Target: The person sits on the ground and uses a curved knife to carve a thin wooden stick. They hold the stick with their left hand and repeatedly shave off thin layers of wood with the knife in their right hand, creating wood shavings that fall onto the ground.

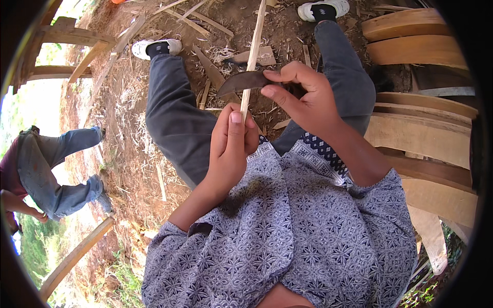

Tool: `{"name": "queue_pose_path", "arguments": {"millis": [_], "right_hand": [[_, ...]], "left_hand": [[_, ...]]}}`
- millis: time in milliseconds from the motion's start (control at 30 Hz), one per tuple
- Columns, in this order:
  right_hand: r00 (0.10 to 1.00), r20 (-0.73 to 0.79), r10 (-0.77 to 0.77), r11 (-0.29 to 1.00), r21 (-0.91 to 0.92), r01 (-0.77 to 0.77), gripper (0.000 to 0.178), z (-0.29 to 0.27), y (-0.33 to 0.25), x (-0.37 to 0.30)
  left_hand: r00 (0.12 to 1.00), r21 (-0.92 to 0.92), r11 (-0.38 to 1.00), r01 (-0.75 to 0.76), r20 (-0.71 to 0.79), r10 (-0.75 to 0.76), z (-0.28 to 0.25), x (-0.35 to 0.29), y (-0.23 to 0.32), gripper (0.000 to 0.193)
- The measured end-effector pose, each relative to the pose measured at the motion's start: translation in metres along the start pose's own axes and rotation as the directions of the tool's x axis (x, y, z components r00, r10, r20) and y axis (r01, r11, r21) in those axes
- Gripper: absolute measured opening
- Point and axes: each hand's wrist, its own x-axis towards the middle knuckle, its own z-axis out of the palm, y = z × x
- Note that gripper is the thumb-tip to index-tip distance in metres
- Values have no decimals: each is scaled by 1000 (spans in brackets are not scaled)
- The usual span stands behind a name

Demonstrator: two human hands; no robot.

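Note:
My left hand (231,136) is closed around the near end of a long, pale wooden stick (255,43), its thumb lying along the wood. The stick points away from me, between my knees. In my right hand (310,92) is a knife with a dark, curved blade (241,83), pinched between thumb and fingers. Its blade lies across the stick, just beyond my left hand, and appears to touch it. The knife's handle is mostly hidden by the right hand.
Stacked wooden planks (418,136) stand close on my right. Wood shavings and offcuts (210,69) litter the dirt ground around my feet. At the left, another person (56,164) bends forward near a wooden beam (77,256). More beams (77,38) are at the upper left.

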Motion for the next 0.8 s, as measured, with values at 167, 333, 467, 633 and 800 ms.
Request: {"name": "queue_pose_path", "arguments": {"millis": [167, 333, 467, 633, 800], "right_hand": [[1000, 19, -11, 1000, -17, 11, 19, -3, 12, 0], [995, 56, 84, 996, -27, -83, 19, -6, 7, 1], [994, -96, -51, 997, -65, 45, 19, -6, 21, 14], [988, -152, -2, 998, -61, -7, 18, -18, 28, 31], [998, -64, 3, 999, -49, -6, 19, -14, 9, 41]], "left_hand": [[1000, 7, 1000, 10, -13, -10, -1, 2, -6, 31], [1000, 12, 1000, 11, -23, -10, -1, 9, -8, 31], [999, 49, 998, -35, 5, 35, 4, 22, -10, 32], [995, 90, 991, -97, 16, 96, 7, 30, -7, 32], [984, 52, 983, -174, 36, 173, 3, 46, -1, 31]]}}
